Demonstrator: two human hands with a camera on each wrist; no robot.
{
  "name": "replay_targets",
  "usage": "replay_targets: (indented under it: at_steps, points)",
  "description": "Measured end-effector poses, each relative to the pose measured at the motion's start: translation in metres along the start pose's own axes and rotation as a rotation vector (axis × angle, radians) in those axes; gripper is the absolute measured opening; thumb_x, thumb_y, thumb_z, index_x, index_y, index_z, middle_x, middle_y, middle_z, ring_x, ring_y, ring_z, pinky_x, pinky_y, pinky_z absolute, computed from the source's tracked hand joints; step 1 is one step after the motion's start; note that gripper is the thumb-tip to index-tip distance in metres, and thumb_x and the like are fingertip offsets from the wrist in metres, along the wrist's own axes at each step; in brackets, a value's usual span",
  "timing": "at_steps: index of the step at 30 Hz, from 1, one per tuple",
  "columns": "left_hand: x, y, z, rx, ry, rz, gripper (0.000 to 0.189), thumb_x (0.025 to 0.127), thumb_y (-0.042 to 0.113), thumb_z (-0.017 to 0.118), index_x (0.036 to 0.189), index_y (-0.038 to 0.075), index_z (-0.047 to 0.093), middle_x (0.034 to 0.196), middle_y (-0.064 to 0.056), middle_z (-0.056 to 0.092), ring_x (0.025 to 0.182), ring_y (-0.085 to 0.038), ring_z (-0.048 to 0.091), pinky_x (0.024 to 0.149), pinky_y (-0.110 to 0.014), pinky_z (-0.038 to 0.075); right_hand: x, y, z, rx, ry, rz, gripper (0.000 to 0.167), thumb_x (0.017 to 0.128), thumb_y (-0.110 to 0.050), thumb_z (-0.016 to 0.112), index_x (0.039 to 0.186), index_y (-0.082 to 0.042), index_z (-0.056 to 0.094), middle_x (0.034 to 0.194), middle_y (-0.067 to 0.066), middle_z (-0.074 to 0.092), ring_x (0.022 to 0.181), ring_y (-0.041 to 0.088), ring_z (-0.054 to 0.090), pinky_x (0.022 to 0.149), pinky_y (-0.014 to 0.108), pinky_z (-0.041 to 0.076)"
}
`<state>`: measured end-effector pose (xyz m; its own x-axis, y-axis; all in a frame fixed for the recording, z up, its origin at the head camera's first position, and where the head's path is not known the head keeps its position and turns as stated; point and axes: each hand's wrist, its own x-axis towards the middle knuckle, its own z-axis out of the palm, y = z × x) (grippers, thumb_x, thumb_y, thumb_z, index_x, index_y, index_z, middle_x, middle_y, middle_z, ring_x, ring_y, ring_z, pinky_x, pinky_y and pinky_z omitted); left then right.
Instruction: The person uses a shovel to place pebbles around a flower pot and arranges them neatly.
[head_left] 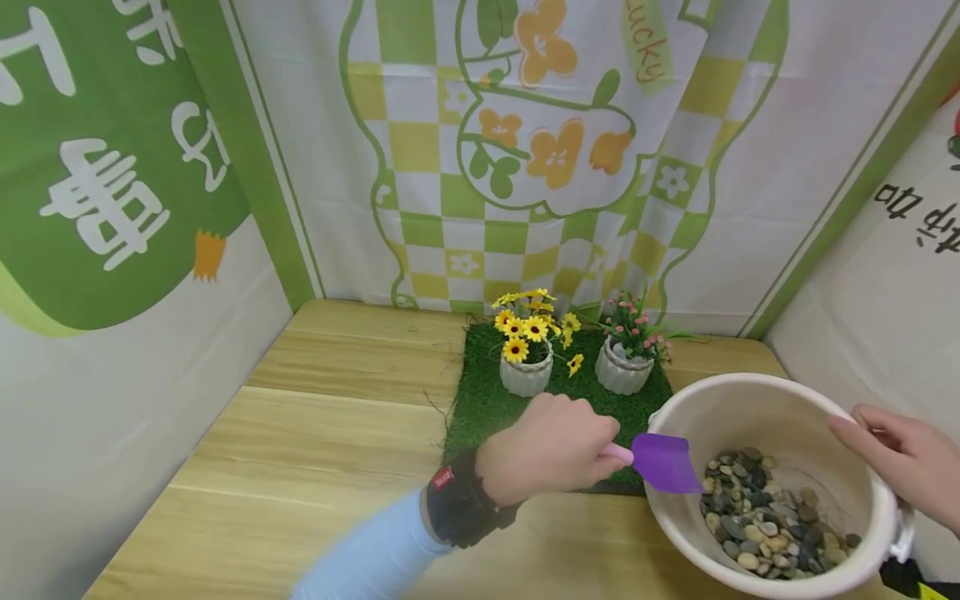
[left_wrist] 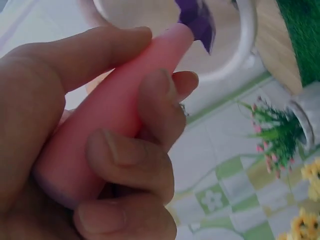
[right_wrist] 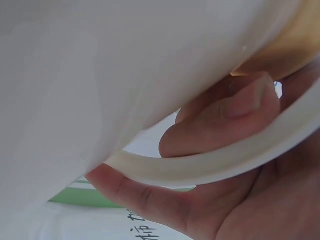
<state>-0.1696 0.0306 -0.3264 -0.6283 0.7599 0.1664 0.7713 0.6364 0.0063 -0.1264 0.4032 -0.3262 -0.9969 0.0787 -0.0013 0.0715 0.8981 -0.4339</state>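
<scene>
My left hand (head_left: 555,446) grips the pink handle (left_wrist: 117,105) of a small toy shovel, fingers wrapped round it. The shovel's purple blade (head_left: 666,463) reaches over the left rim of a cream bucket (head_left: 738,385). Inside, a heap of mixed pebbles (head_left: 765,525) covers part of the bottom. At the bucket's right side is my right hand (head_left: 903,458), its thumb at the rim. In the right wrist view, its fingers (right_wrist: 225,120) curl over a white curved band, apparently the bucket's handle (right_wrist: 200,170), beside the bucket wall. No pebbles are visible on the blade.
Behind the hands, a green turf mat (head_left: 480,408) lies on the wooden table (head_left: 300,467). It bears a pot of yellow flowers (head_left: 527,377) and a pot of pink flowers (head_left: 624,371). Printed cloth (head_left: 420,150) hangs at the back and sides.
</scene>
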Motion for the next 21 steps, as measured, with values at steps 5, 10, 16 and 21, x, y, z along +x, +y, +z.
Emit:
replay_targets:
  at_steps: [5,10,16,21]
  points:
    - [0.016,0.014,0.002,0.005,-0.050,0.034,0.037,0.096,0.045,0.058,0.067,0.025,0.046,0.058,0.012,0.037,0.049,-0.003,0.038,0.042,-0.021,0.032,-0.001,0.001,-0.001,0.003,-0.001,0.014,0.043,0.105,-0.041,0.040,0.082,-0.005,0.045,0.071,0.011,0.066,0.046,0.018,0.060,0.037,0.032,0.047]
    - [0.028,0.025,0.007,0.031,-0.098,0.039,0.031,0.094,0.045,0.060,0.069,0.028,0.054,0.059,0.013,0.044,0.050,-0.003,0.044,0.043,-0.022,0.035,-0.004,-0.001,-0.002,-0.001,-0.003,0.013,0.041,0.105,-0.039,0.041,0.084,-0.004,0.047,0.068,0.009,0.065,0.044,0.017,0.059,0.037,0.032,0.047]
    - [0.036,0.036,0.010,0.052,-0.173,0.023,0.025,0.093,0.045,0.062,0.074,0.030,0.059,0.067,0.013,0.053,0.054,-0.004,0.049,0.046,-0.023,0.038,-0.004,-0.006,-0.002,-0.023,-0.034,-0.005,0.039,0.106,-0.037,0.040,0.088,-0.004,0.048,0.065,0.006,0.058,0.045,0.015,0.055,0.040,0.030,0.046]
    - [0.040,0.042,0.013,0.087,-0.199,0.015,0.020,0.091,0.045,0.065,0.078,0.031,0.062,0.071,0.013,0.056,0.057,-0.004,0.051,0.047,-0.024,0.039,-0.007,-0.008,-0.001,-0.007,-0.047,-0.025,0.038,0.106,-0.038,0.039,0.091,-0.005,0.050,0.065,0.006,0.053,0.044,0.015,0.052,0.041,0.030,0.044]
